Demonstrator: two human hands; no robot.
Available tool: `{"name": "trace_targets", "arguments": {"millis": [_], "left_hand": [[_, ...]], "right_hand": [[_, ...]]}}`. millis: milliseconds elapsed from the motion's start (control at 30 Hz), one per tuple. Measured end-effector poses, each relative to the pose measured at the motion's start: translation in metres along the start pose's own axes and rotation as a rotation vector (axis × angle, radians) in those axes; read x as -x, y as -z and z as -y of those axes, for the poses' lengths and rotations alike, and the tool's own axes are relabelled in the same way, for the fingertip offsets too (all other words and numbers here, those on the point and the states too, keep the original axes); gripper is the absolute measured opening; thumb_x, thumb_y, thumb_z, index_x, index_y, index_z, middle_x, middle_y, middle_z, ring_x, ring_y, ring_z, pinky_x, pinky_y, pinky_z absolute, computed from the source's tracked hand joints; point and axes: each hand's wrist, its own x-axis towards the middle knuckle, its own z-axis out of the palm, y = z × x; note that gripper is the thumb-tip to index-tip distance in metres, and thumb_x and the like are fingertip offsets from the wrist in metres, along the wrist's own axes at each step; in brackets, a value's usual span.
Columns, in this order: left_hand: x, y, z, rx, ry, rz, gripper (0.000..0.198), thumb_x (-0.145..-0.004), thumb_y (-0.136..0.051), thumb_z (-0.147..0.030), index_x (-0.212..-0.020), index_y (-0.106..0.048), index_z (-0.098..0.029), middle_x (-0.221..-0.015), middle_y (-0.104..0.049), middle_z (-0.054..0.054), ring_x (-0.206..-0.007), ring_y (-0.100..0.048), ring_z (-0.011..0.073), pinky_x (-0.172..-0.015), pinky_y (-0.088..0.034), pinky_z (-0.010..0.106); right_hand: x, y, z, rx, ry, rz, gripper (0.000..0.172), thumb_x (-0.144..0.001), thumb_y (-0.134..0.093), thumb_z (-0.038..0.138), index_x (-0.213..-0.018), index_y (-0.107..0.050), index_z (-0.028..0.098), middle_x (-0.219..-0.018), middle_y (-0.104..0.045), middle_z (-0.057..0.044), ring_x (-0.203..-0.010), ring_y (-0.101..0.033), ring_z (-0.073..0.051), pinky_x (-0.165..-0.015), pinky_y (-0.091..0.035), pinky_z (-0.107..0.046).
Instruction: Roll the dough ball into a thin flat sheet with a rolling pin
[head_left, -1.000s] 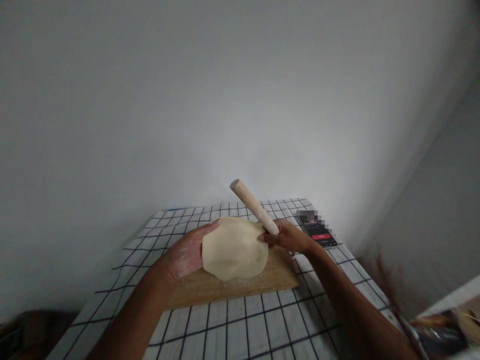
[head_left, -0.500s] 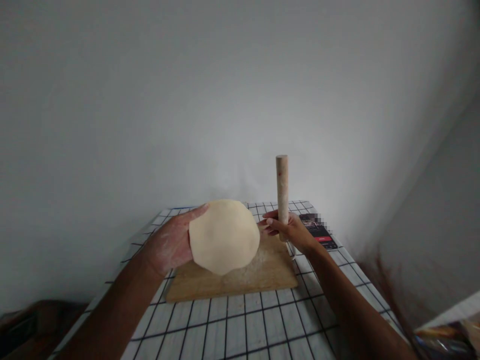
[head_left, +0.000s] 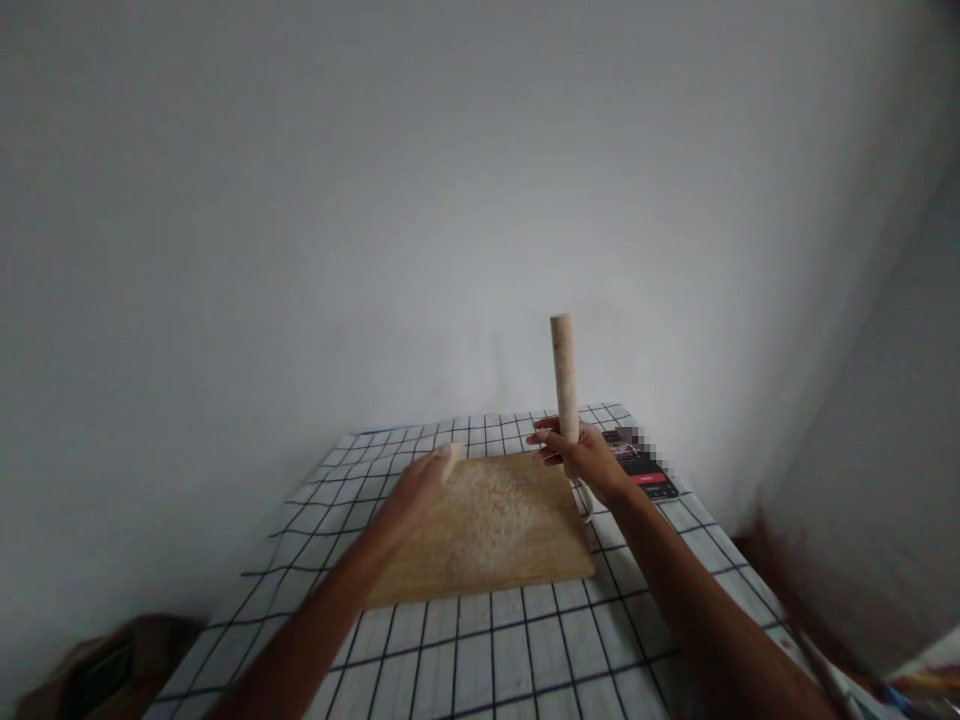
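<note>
Left hand [head_left: 420,484] pinches a dough sheet [head_left: 451,462], edge-on, around the board's [head_left: 491,535] 10 o'clock; right hand [head_left: 589,463] grips an upright rolling pin [head_left: 565,375] at 2. Flattening looks mostly done, tbh; can't tell what's left.

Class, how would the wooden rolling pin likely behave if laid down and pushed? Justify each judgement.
The rolling pin would probably roll readily: it looks like a plain cylinder with no visible handles. It seems stiff, as the length above the right hand shows no bend. On the board, the pale powder might let it slide a little.
</note>
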Motion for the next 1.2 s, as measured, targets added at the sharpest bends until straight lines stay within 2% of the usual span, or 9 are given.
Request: {"name": "trace_targets", "arguments": {"millis": [167,400,467,567,667,767,900,1033,1200], "left_hand": [[0.007,-0.067,0.009,-0.232,-0.105,-0.019,0.057,-0.098,-0.030,-0.053,-0.127,-0.061,-0.015,-0.135,-0.061,0.019,-0.133,-0.049,0.0334,-0.116,-0.028,0.046],[0.032,-0.117,0.019,-0.513,-0.227,0.077,0.068,-0.092,-0.045,-0.061,-0.146,-0.047,-0.019,-0.159,-0.034,0.018,-0.150,-0.014,0.0436,-0.117,0.007,0.067],[0.033,-0.110,0.023,-0.604,-0.283,0.125,0.066,-0.095,-0.039,-0.061,-0.150,-0.041,-0.025,-0.161,-0.031,0.011,-0.151,-0.015,0.0375,-0.121,0.003,0.061],[0.020,-0.072,0.033,-0.734,-0.329,0.061,0.057,-0.100,-0.027,-0.052,-0.150,-0.039,-0.028,-0.160,-0.035,0.007,-0.150,-0.024,0.0279,-0.124,-0.015,0.050],[0.000,-0.023,0.054,-0.790,-0.251,-0.037,0.061,-0.102,-0.022,-0.045,-0.147,-0.041,-0.010,-0.156,-0.037,0.022,-0.148,-0.028,0.0338,-0.121,-0.019,0.056],[-0.005,0.006,0.083,-0.836,-0.263,-0.020,0.057,-0.102,-0.025,-0.041,-0.150,-0.038,-0.012,-0.159,-0.033,0.018,-0.150,-0.025,0.0318,-0.121,-0.021,0.054],[0.010,0.007,0.109,-0.889,-0.421,0.087,0.055,-0.103,-0.032,-0.039,-0.154,-0.031,-0.020,-0.162,-0.029,0.010,-0.151,-0.019,0.0277,-0.124,-0.016,0.053],[0.016,0.002,0.110,-0.899,-0.447,0.091,0.054,-0.103,-0.032,-0.041,-0.153,-0.033,-0.022,-0.161,-0.032,0.008,-0.151,-0.022,0.0270,-0.123,-0.019,0.053],[-0.004,0.025,0.099,-0.804,-0.265,-0.062,0.053,-0.098,-0.037,-0.033,-0.148,-0.041,-0.015,-0.148,-0.050,0.014,-0.136,-0.048,0.0273,-0.112,-0.041,0.043]], "right_hand": [[0.002,0.004,0.006,-0.003,0.009,-0.049,0.044,-0.080,-0.073,0.048,-0.110,-0.068,0.015,-0.100,-0.076,-0.013,-0.075,-0.072,-0.018,-0.069,-0.056,-0.031],[0.002,0.012,0.007,-0.019,0.015,-0.080,0.047,-0.078,-0.075,0.051,-0.106,-0.067,0.015,-0.099,-0.076,-0.013,-0.073,-0.072,-0.019,-0.065,-0.055,-0.030],[0.002,0.012,0.006,-0.016,0.020,-0.087,0.047,-0.077,-0.075,0.051,-0.105,-0.068,0.015,-0.097,-0.076,-0.013,-0.072,-0.071,-0.019,-0.065,-0.055,-0.030],[0.002,0.012,0.004,0.001,0.036,-0.101,0.048,-0.077,-0.075,0.052,-0.104,-0.068,0.014,-0.094,-0.076,-0.013,-0.070,-0.071,-0.019,-0.064,-0.055,-0.030],[-0.001,0.012,-0.002,0.039,0.037,-0.114,0.048,-0.078,-0.073,0.054,-0.103,-0.068,0.013,-0.093,-0.076,-0.014,-0.068,-0.070,-0.018,-0.063,-0.054,-0.029],[-0.004,0.012,-0.011,0.069,0.028,-0.090,0.047,-0.078,-0.073,0.055,-0.100,-0.067,0.013,-0.090,-0.076,-0.013,-0.064,-0.068,-0.016,-0.060,-0.053,-0.028],[-0.006,0.009,-0.018,0.123,0.052,-0.048,0.047,-0.080,-0.070,0.056,-0.099,-0.065,0.013,-0.085,-0.075,-0.010,-0.061,-0.067,-0.015,-0.058,-0.053,-0.027],[-0.002,0.005,-0.017,0.206,0.031,-0.066,0.049,-0.080,-0.068,0.059,-0.098,-0.065,0.014,-0.081,-0.074,-0.009,-0.059,-0.065,-0.016,-0.055,-0.053,-0.027],[0.001,0.005,-0.019,0.319,0.043,-0.051,0.047,-0.083,-0.063,0.060,-0.098,-0.065,0.015,-0.071,-0.068,-0.004,-0.048,-0.054,-0.011,-0.045,-0.044,-0.023]]}}
